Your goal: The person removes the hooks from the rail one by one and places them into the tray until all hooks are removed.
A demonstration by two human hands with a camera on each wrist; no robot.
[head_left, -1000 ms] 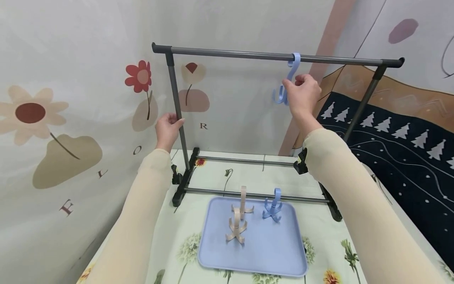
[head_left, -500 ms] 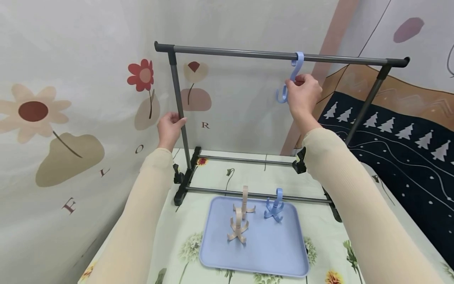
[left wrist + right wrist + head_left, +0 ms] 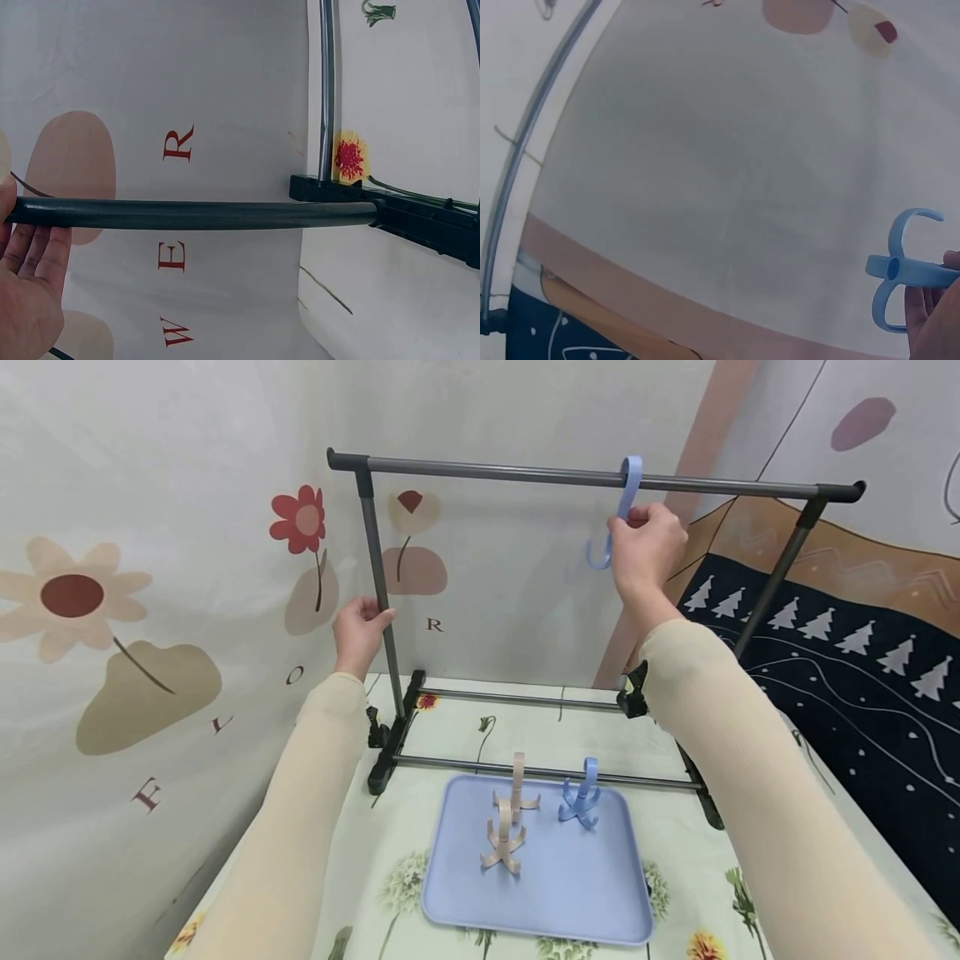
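My right hand (image 3: 647, 547) pinches a light-blue multi-prong hook (image 3: 632, 489) by its stem. The hook's curved top loops over the dark grey top bar (image 3: 487, 470) of a garment rack, rising a little above it. In the right wrist view, curled prongs of the hook (image 3: 895, 268) stick out beyond the fingers. My left hand (image 3: 360, 631) holds the rack's left post (image 3: 372, 543) partway up. Seen from the left wrist, the thumb lies on one side of the post (image 3: 187, 214) and the fingers (image 3: 54, 255) on the other.
On the table lies a light-blue tray (image 3: 540, 931) in front of the rack. It carries two beige hooks, one nearer (image 3: 502, 843) and one farther (image 3: 517, 789), plus another blue hook (image 3: 579, 802). The rack's lower crossbar (image 3: 450, 766) runs just behind the tray.
My right hand has moved up slightly with the blue hook, so its curved top now stands higher over the bar. The left hand keeps its hold on the post.
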